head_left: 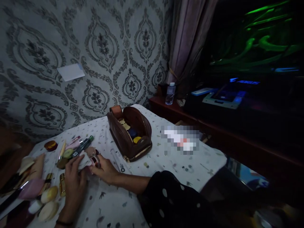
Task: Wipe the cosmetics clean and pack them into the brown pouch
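My left hand (76, 175) is closed on a crumpled white tissue or cloth (85, 160). Pinched in my right hand (105, 171) is a small round cosmetic container (95, 161) with a clear rim and dark reddish inside. The tissue touches it or lies right beside it; the exact contact is too small to tell. Just beyond the hands lie a green tube (83, 146) and a round green item (68, 153). A brown zip cosmetic bag (118, 137) stands unzipped to the right, with gold and yellow items inside.
Several cosmetics, including a pink makeup sponge (30, 189) and a gold bottle (62, 184), cover the left of the patterned sheet (175, 167). An amber jar (51, 145) sits near the wall. A water bottle (170, 94) stands on the dark desk by a computer. One patch is pixelated.
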Tool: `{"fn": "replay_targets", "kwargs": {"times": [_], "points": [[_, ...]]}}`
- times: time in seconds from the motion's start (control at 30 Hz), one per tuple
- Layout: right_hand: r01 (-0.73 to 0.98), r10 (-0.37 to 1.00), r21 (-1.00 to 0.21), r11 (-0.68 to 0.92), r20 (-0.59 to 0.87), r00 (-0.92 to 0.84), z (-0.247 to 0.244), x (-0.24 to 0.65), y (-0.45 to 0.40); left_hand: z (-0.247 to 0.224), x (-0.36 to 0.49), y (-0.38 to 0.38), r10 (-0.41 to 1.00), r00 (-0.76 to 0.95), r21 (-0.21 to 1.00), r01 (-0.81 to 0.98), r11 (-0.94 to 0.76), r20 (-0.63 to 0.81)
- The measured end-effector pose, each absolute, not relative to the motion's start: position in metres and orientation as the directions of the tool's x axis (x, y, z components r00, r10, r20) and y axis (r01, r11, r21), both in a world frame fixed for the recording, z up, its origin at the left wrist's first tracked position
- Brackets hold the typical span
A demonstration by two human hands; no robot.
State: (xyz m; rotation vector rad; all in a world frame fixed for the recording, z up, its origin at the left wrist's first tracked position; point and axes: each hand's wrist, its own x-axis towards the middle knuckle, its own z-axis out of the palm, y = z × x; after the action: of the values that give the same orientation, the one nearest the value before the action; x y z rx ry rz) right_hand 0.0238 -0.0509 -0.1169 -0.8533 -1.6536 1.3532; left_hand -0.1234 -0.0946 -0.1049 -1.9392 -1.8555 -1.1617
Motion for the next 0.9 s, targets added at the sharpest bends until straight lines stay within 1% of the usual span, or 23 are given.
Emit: {"fn": "replay_targets", "kwargs": {"times": [0.1, 0.23, 0.37, 0.47, 0.57, 0.73, 0.9], "points": [[0.032, 0.875, -0.977, 0.211, 0.174, -0.452, -0.119, 0.023, -0.05, -0.109, -0.119, -0.097, 0.75, -0.062, 0.313, 0.929, -0.199, 0.659], [0.078, 0.876, -0.972, 0.221, 0.162, -0.455, -0.118, 0.025, -0.049, -0.114, -0.121, -0.101, 0.773, 0.04, 0.288, 0.915, -0.283, 0.633], [0.074, 0.863, -0.969, 0.236, 0.174, -0.474, -0.113, 0.026, -0.05, -0.118, -0.123, -0.108, 0.807, 0.037, 0.324, 0.904, -0.278, 0.589], [0.077, 0.847, -0.969, 0.234, 0.165, -0.506, -0.113, 0.025, -0.049, -0.123, -0.125, -0.109, 0.795, -0.003, 0.364, 0.89, -0.275, 0.607], [0.085, 0.842, -0.971, 0.225, 0.149, -0.518, -0.119, 0.022, -0.045, -0.126, -0.129, -0.105, 0.77, -0.011, 0.39, 0.867, -0.31, 0.637], [-0.028, 0.81, -0.972, 0.232, 0.209, -0.548, -0.134, 0.016, -0.039, -0.125, -0.135, -0.101, 0.729, -0.034, 0.416, 0.839, -0.351, 0.684], [-0.127, 0.764, -0.963, 0.238, 0.267, -0.587, -0.143, 0.011, -0.034, -0.123, -0.141, -0.103, 0.756, -0.094, 0.514, 0.786, -0.343, 0.647]]}}
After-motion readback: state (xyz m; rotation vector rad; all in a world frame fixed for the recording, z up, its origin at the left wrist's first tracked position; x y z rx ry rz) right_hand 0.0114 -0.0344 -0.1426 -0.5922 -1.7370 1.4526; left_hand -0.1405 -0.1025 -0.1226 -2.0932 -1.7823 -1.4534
